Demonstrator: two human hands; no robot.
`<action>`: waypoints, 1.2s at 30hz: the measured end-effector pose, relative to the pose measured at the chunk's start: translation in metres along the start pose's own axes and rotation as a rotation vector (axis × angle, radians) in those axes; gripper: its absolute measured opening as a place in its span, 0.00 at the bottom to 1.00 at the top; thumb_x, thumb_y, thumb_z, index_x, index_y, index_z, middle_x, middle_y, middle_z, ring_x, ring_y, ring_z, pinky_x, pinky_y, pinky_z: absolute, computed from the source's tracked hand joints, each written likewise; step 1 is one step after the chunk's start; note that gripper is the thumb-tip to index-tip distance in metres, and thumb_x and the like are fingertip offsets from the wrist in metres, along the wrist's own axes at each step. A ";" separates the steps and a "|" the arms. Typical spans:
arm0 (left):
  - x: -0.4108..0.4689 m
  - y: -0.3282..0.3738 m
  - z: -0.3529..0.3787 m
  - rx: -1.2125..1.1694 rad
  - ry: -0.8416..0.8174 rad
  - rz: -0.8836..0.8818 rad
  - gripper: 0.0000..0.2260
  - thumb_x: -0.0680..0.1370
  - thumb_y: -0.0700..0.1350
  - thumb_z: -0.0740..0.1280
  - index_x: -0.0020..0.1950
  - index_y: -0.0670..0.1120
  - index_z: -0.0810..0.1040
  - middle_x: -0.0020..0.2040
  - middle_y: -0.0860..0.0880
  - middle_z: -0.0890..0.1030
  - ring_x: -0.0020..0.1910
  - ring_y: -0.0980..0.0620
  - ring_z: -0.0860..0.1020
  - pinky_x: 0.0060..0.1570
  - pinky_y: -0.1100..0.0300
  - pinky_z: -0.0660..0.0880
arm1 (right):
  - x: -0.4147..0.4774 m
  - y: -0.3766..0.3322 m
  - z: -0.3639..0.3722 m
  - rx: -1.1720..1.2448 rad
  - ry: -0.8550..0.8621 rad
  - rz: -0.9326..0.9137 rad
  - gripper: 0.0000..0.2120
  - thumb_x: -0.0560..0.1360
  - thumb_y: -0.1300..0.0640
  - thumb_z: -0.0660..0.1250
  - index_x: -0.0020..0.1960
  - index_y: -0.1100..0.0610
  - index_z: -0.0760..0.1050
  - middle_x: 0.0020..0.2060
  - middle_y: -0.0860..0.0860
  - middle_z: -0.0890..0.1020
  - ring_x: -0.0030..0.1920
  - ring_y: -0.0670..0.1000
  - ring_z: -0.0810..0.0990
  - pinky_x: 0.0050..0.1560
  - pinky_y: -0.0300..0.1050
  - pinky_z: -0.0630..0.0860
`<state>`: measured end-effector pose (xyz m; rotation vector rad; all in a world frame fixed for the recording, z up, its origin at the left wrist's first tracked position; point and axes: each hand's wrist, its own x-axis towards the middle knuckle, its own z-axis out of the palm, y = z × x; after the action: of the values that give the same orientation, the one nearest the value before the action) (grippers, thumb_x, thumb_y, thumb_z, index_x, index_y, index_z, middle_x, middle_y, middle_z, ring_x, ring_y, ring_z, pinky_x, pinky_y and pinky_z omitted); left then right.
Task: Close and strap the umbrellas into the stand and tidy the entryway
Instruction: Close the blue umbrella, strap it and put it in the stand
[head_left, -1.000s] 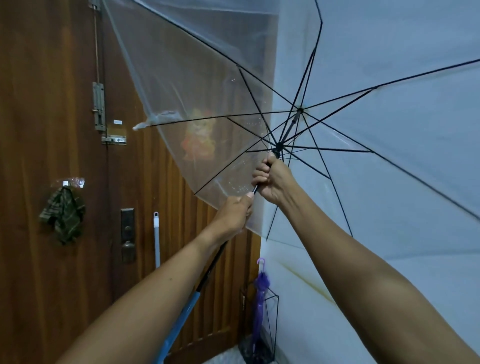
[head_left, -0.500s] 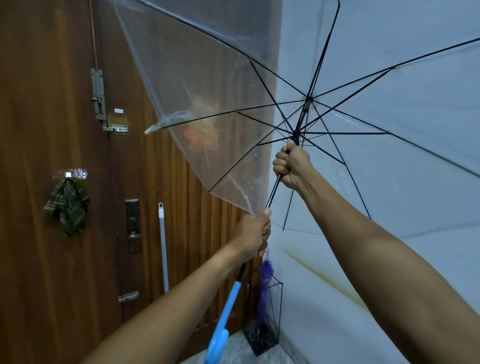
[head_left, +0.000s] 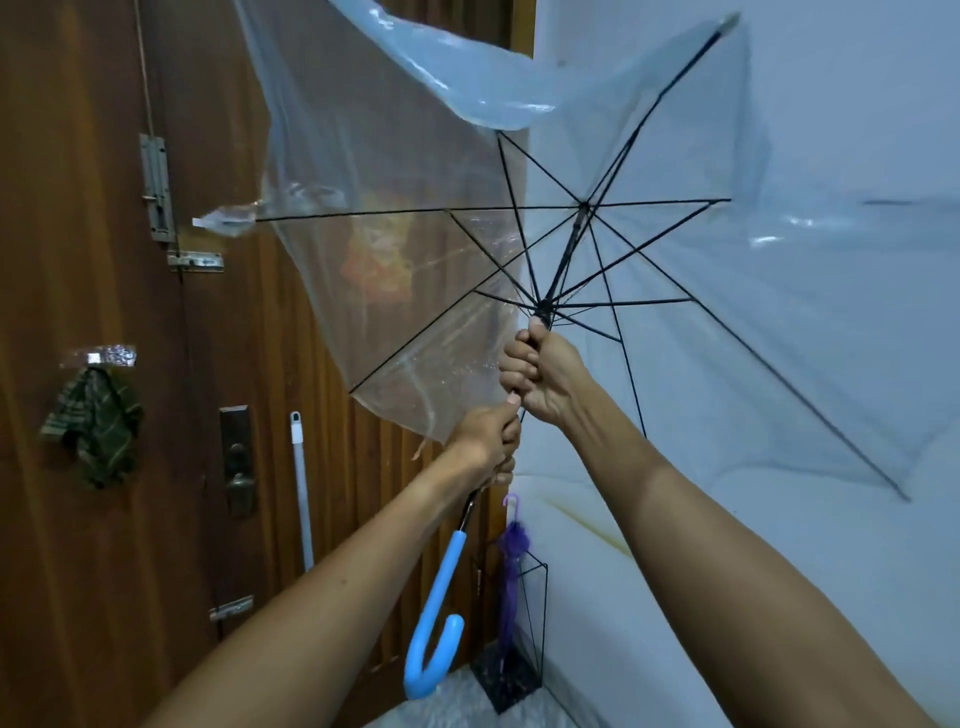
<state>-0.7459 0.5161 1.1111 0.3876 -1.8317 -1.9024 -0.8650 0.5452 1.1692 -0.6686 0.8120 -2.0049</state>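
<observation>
Right grip (head_left: 545, 374) is dragging the runner (head_left: 543, 312) down twd left grip (head_left: 488, 444); both are clenching the clear umbrella (head_left: 363, 182) by its shaft, up by the door (head_left: 78, 208). Canopy is going slack, approx. half-closed. Purple umbrella (head_left: 511, 566) is already sitting in stand (head_left: 519, 680); strapping, stowing & tidying are pending.

We stood in the entryway of a home. A dark wooden door (head_left: 78, 260) filled the left, fitted with a sliding bolt (head_left: 156, 187) high up and a metal lock plate (head_left: 236, 457) lower down. A checked cloth (head_left: 93, 431) hung from a taped hook on the door, and a white pole (head_left: 301, 493) leaned against it. In the far corner, by the pale wall (head_left: 857, 104), a wire umbrella stand (head_left: 537, 597) held a folded purple umbrella (head_left: 511, 571).
</observation>
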 end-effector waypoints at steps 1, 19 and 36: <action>-0.002 -0.001 0.001 0.017 -0.015 0.002 0.24 0.84 0.53 0.56 0.29 0.47 0.63 0.22 0.49 0.59 0.17 0.54 0.56 0.22 0.66 0.54 | 0.001 0.000 0.000 -0.017 0.040 -0.023 0.20 0.87 0.50 0.48 0.37 0.54 0.60 0.20 0.47 0.58 0.16 0.44 0.55 0.15 0.34 0.50; -0.025 -0.039 0.002 -0.004 -0.024 -0.062 0.23 0.85 0.51 0.56 0.30 0.47 0.60 0.24 0.49 0.58 0.21 0.54 0.55 0.27 0.64 0.54 | 0.000 -0.025 -0.021 -0.151 0.273 -0.155 0.19 0.86 0.54 0.50 0.37 0.54 0.61 0.20 0.47 0.61 0.18 0.45 0.58 0.17 0.34 0.59; -0.048 -0.042 0.012 -0.029 -0.257 -0.227 0.24 0.82 0.60 0.58 0.42 0.40 0.74 0.27 0.44 0.69 0.20 0.49 0.69 0.30 0.57 0.72 | -0.038 -0.005 -0.044 0.103 0.178 -0.143 0.22 0.87 0.52 0.48 0.34 0.52 0.57 0.19 0.46 0.57 0.15 0.44 0.54 0.14 0.34 0.50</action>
<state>-0.7169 0.5506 1.0650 0.3686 -1.9911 -2.2175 -0.8793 0.5930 1.1385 -0.5066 0.7765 -2.2446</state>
